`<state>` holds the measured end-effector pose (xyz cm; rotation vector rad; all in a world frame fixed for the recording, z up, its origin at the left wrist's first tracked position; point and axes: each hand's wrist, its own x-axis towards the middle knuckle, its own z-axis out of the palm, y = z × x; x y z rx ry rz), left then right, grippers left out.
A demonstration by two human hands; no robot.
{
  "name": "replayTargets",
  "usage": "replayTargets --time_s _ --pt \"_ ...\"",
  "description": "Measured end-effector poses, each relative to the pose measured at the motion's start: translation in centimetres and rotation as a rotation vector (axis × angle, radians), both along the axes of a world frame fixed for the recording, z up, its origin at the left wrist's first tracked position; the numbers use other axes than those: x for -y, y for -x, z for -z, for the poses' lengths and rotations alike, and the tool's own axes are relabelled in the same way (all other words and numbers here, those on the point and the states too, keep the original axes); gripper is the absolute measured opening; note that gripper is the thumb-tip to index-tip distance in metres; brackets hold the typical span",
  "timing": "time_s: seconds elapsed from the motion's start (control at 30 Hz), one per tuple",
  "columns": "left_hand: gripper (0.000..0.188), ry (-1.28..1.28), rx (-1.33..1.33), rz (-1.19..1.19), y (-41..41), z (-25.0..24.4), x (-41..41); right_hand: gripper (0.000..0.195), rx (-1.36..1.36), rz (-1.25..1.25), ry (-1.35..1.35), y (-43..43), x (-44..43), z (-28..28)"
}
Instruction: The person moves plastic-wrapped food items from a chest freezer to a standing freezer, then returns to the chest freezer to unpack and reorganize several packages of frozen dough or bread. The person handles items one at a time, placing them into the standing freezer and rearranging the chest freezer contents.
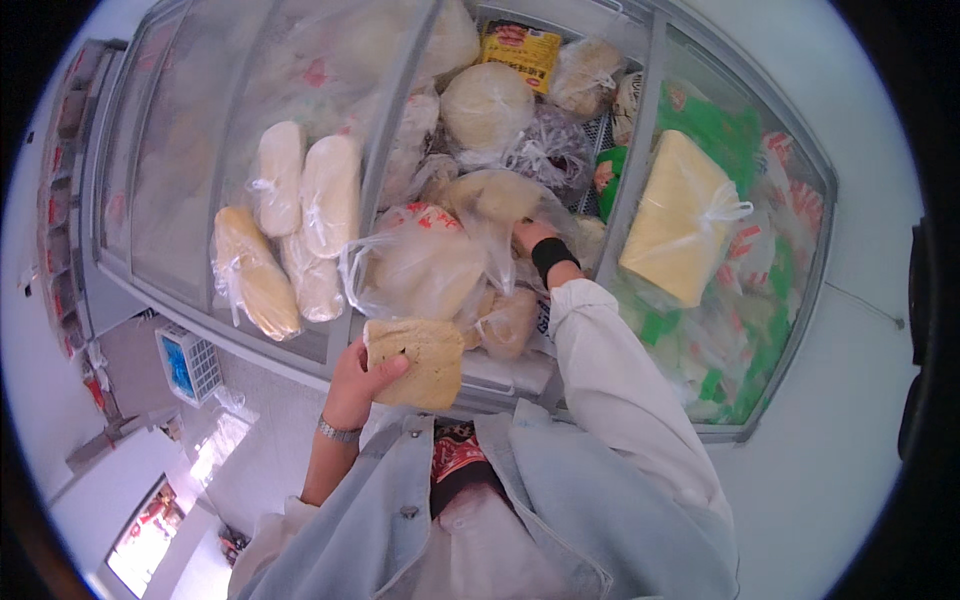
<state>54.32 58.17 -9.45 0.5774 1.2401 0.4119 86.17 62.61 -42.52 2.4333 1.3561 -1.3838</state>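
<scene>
In my left hand (375, 379) is a flat, squarish, pale-yellow food slab (416, 360), gripped at its left edge with the thumb on top. It is held over the near rim of a chest freezer. My right hand (531, 234) reaches down into the freezer, at a clear plastic bag (495, 196) with pale round food in it. Its fingers are largely hidden, so whether they grip anything cannot be seen. Between my hands lies another clear bag (427, 262) with red print and pale contents. A smaller knotted bag (508, 322) of tan food sits nearer to me.
Several wrapped oblong loaves (331, 195) lie on the left glass lid (187, 150). A yellow block in a knotted bag (675, 217) rests on the right glass. Deeper inside are a yellow packet (521, 56) and a bag of dark food (555, 146). A white basket (196, 367) stands left.
</scene>
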Motion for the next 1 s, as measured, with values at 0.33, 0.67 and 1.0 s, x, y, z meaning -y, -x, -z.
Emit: replayTargets --time_s 0.33,0.67,1.0 --pt "0.058 0.020 -0.040 0.049 -1.0 1.3 -1.1 0.073 -0.106 -0.091 -0.049 -0.7 -3.0 -3.0" --pt "0.057 0.021 -0.068 0.070 -1.4 1.3 -1.6 0.085 0.066 0.308 -0.098 1.3 -0.7 -2.0" --pt "0.060 0.004 -0.010 0.042 -1.2 1.6 -1.0 0.087 -0.161 0.340 -0.414 0.6 -0.3 0.3"
